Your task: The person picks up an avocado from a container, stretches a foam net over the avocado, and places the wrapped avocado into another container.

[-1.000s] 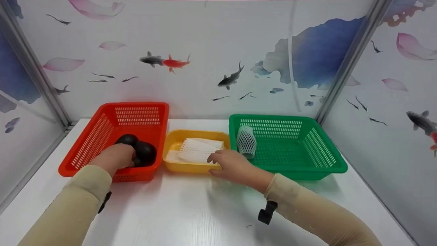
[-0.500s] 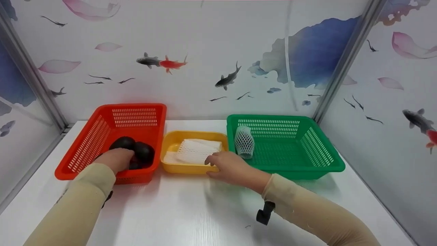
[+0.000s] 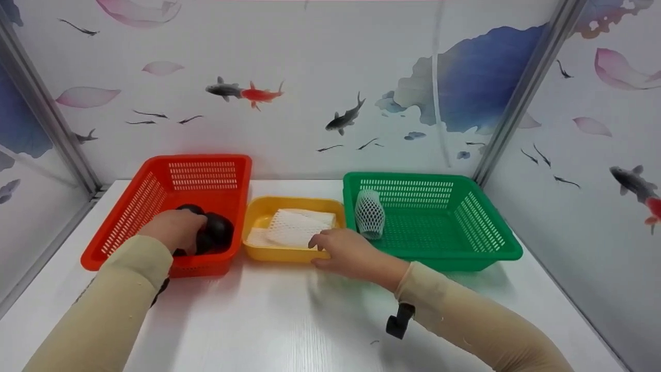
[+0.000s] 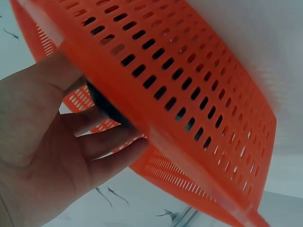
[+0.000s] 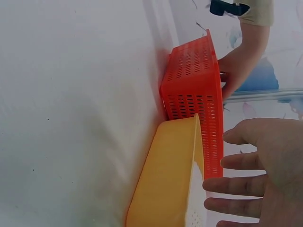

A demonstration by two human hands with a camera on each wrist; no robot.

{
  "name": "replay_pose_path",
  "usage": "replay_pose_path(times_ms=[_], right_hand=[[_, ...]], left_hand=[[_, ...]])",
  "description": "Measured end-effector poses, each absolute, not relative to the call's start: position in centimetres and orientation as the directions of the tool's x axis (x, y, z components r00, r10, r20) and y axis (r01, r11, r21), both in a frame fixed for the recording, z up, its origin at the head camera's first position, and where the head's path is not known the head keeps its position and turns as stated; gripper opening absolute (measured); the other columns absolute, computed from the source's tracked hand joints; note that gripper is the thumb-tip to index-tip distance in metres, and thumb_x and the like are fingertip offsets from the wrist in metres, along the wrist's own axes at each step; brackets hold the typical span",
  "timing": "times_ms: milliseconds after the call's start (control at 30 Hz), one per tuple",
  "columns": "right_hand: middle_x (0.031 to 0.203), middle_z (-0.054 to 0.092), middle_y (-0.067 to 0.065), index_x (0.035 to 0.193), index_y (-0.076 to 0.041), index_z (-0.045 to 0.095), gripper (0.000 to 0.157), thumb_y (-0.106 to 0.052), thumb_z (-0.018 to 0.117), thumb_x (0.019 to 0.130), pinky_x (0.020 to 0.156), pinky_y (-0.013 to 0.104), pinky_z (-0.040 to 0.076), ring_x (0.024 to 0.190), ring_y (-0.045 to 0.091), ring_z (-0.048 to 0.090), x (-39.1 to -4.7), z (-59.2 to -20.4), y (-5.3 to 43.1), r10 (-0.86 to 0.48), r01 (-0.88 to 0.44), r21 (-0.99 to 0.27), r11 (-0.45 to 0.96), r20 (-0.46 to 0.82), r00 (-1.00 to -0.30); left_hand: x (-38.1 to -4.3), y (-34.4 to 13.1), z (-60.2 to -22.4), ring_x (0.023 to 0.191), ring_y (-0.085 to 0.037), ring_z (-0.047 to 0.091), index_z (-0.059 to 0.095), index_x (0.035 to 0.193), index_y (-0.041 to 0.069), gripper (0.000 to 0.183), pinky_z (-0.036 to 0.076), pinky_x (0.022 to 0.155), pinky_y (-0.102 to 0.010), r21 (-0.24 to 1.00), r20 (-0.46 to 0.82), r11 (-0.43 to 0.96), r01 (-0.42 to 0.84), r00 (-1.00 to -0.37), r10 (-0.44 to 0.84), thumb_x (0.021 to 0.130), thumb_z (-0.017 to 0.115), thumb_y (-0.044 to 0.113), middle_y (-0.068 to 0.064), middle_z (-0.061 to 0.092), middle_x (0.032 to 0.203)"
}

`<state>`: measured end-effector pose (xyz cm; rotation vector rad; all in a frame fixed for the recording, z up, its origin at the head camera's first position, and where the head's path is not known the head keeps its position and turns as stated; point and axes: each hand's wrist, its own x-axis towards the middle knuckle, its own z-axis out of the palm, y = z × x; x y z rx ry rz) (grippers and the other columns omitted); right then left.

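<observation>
Black, smooth round fruit (image 3: pixel 219 231) sit in the red basket (image 3: pixel 206 175); left hand (image 3: pixel 175 230) curls round one, right hand (image 3: pixel 343 250) rests loosely spread over white foam netting (image 3: pixel 294 227).

An orange-red slotted basket (image 3: pixel 206 178) holds black round fruits (image 3: pixel 219 230), a yellow tray (image 3: pixel 258 212) holds white mesh netting (image 3: pixel 294 227), beside a green slotted basket (image 3: pixel 465 217) on the white tabletop (image 3: pixel 268 320).

Long beige sleeves (image 3: pixel 119 299) cover both arms, each with a black wrist-mounted camera (image 3: pixel 397 320).
</observation>
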<state>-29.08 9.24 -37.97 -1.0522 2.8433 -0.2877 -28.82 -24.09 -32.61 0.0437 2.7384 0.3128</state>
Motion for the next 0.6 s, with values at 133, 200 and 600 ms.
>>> replay_pose_path(times_ms=[133, 200, 600], right_hand=[[0.107, 0.069, 0.005, 0.119, -0.011, 0.066, 0.033, -0.033, 0.064, 0.094, 0.09, 0.038, 0.048, 0.095, 0.023, 0.061, -29.2, -37.9, 9.3, -0.654, -0.638, -0.209, 0.741, -0.012, -0.756], [0.107, 0.069, 0.005, 0.119, -0.01, 0.066, 0.033, -0.032, 0.064, 0.094, 0.09, 0.037, 0.049, 0.095, 0.022, 0.062, -29.2, -37.8, 9.3, -0.656, -0.641, -0.207, 0.739, -0.005, -0.755], [0.11, 0.067, 0.006, 0.119, -0.01, 0.065, 0.033, -0.031, 0.065, 0.094, 0.089, 0.035, 0.051, 0.097, 0.022, 0.061, -28.9, -37.6, 9.2, -0.652, -0.642, -0.271, 0.717, 0.066, -0.755]], left_hand=[[-29.5, -24.2, -32.2, 0.089, -0.037, 0.052, 0.06, 0.119, 0.006, 0.053, 0.049, 0.083, -0.06, 0.079, -0.283, 0.98, 0.183, -0.938, 0.198, 0.075, 0.085, 0.02, -0.016, 0.056, 0.096], [-29.7, -24.0, -32.0, 0.091, -0.038, 0.052, 0.058, 0.124, 0.006, 0.06, 0.049, 0.084, -0.061, 0.057, -0.248, 0.976, 0.211, -0.944, 0.218, 0.074, 0.086, 0.022, -0.018, 0.055, 0.1], [-28.9, -21.6, -29.8, 0.098, -0.039, 0.053, 0.057, 0.124, 0.017, 0.06, 0.053, 0.078, -0.06, 0.071, -0.104, 0.97, 0.23, -0.966, 0.237, 0.073, 0.087, 0.026, -0.018, 0.047, 0.115]])
